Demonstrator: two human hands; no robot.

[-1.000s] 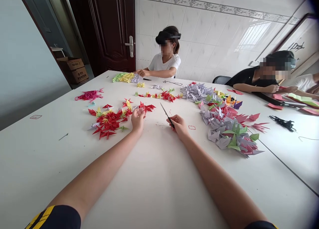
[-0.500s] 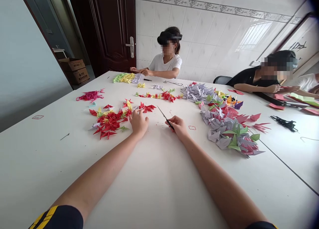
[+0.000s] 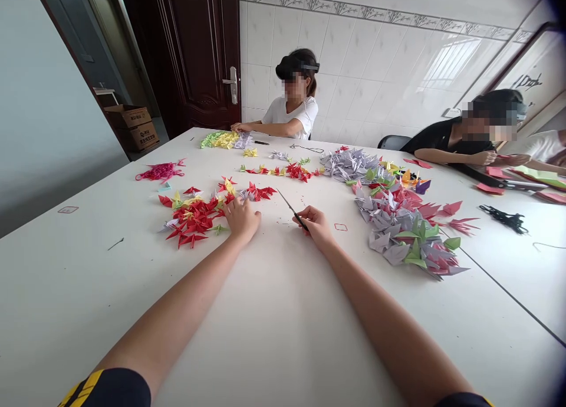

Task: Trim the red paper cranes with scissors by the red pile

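Note:
My left hand lies palm down on the white table, its fingertips at the right edge of a heap of red and yellow origami cranes. It holds nothing that I can see. My right hand grips a pair of slim closed scissors between its fingers, with the steel tips angled up and left. A small group of red and lilac cranes lies just beyond the gap between my hands.
Large heaps of lilac, green and pink paper cranes lie to my right. Across the table sit two people: one in a white shirt, one in black. Small paper scraps dot the table near my hands.
My left hand has turned from palm up to palm down and shifted left to the red cranes. The scissors now point further left. My right hand stays about the same.

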